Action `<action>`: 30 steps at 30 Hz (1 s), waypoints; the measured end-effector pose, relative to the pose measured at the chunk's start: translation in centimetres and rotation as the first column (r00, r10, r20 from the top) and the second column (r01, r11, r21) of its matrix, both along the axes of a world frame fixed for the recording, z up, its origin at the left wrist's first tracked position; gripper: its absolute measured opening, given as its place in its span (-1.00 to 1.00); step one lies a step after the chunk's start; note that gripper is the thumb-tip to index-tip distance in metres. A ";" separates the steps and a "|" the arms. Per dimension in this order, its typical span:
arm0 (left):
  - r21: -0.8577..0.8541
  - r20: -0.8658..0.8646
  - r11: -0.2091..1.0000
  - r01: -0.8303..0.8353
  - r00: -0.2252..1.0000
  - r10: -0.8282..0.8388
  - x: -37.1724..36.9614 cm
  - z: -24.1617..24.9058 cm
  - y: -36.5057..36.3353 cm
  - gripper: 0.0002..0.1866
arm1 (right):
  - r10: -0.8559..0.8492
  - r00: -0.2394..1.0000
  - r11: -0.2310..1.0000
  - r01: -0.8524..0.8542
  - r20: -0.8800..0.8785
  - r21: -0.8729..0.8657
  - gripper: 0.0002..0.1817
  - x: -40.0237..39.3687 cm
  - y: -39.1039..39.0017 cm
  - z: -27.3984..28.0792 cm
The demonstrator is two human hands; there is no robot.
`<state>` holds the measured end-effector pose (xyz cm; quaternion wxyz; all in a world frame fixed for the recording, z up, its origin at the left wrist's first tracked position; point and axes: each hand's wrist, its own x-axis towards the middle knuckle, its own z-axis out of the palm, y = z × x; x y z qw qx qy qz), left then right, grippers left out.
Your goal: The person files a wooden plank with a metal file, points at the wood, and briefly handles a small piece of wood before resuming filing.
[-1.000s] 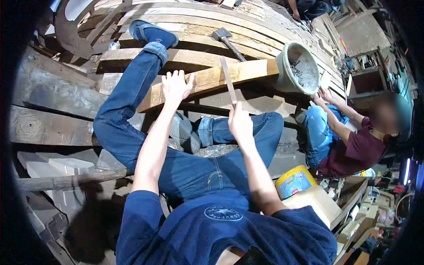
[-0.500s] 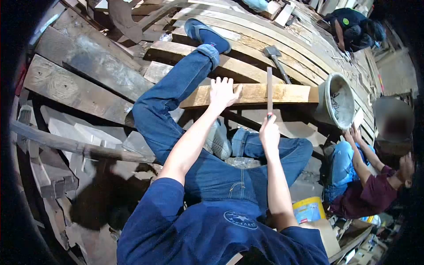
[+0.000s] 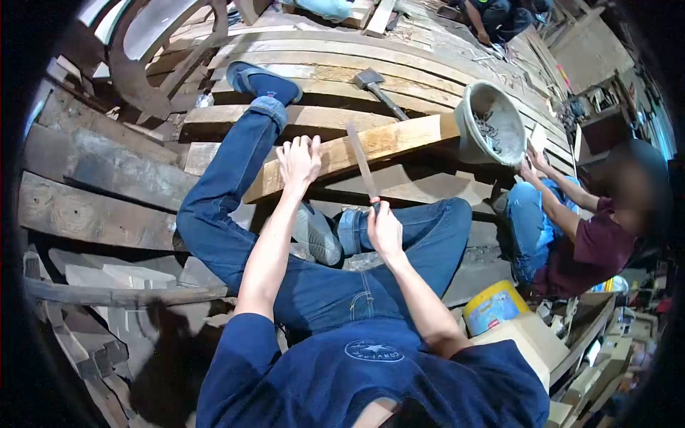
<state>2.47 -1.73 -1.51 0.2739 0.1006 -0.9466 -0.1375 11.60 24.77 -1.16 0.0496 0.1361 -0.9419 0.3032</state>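
The largest thing is the floor of boards [image 3: 428, 64], which spreads beyond the left hand [image 3: 300, 162] and the right hand [image 3: 386, 230]. To the right of the right hand, 1 co-worker [image 3: 603, 246] in a dark red shirt sits low, with 2 arms reaching toward a grey bucket [image 3: 467, 137]; much farther beyond the hands, 1 more person [image 3: 496, 20] is partly visible. Just beyond the right hand is a thick wooden beam [image 3: 407, 139], slanting from under the left hand toward the bucket. The left hand is placed upon this beam near its left end, with the fingers loosely spread and not closed around it. The bucket is at the other end of the beam, well to the right of the left hand; whether these 2 touch, I cannot tell. A yellow tub [image 3: 496, 307] is to the right of the right hand, on the nearer side. A hammer [image 3: 369, 78] lies on the boards beyond the beam, farther out than both hands. The right hand is closed around the handle of a long, flat blade [image 3: 362, 161], which points outward and crosses over the beam; I cannot tell if it touches the wood. The smallest are the thin metal pieces [image 3: 486, 133] inside the bucket.
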 end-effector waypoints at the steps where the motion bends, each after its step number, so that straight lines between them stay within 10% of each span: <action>1: 0.007 -0.016 1.000 0.008 1.000 -0.008 0.0 0.4 0.2 -0.59 | -0.047 0.999 0.998 0.047 0.013 0.043 -0.73 0.1 -0.5 -0.5; 7: 0.133 0.038 0.991 -0.010 0.999 0.005 0.0 0.5 0.1 -0.58 | -0.111 0.994 0.974 0.111 -0.011 0.196 -0.68 -2.3 1.9 -1.1; 14: 0.125 0.067 0.992 -0.027 0.998 0.019 0.1 1.1 0.6 -0.57 | -0.339 0.940 0.940 0.340 0.021 -0.034 -0.67 -8.1 4.0 -0.9; 20: 0.107 0.029 0.993 -0.055 0.998 0.053 0.3 1.8 0.8 -0.55 | -0.055 0.995 0.997 0.059 0.087 -0.044 -0.73 -2.3 2.1 -0.6; 30: 0.226 -0.064 0.974 -0.001 0.998 0.016 0.3 1.5 0.5 -0.61 | -0.060 0.991 0.997 0.065 0.120 -0.042 -0.77 -1.5 2.3 -1.3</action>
